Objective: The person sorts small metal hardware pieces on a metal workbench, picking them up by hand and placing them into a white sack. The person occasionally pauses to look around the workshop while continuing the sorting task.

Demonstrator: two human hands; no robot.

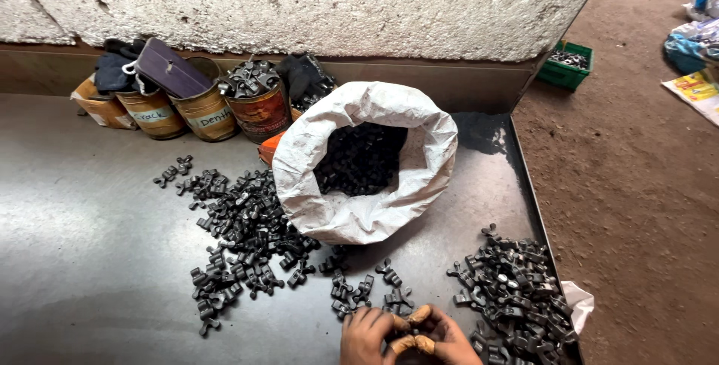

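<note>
Both my hands are at the bottom edge of the head view, pressed together over the metal table (90, 223). My left hand (365, 335) and my right hand (446, 339) wear tan finger caps, and their fingers curl around a small dark metal part (414, 327) held between them. A white woven sack (367, 159) with its mouth rolled open holds many of the same black parts. To the left of the sack a loose spread of these parts (240, 234) covers the table. At the right edge sits another heap of parts (517, 297).
Several labelled tins (206, 110) line the back wall, one heaped with parts (251, 80). A dark flat case (168, 69) lies across two tins. A green crate (567, 65) stands on the dirt floor at right, near bags and paper (696, 50).
</note>
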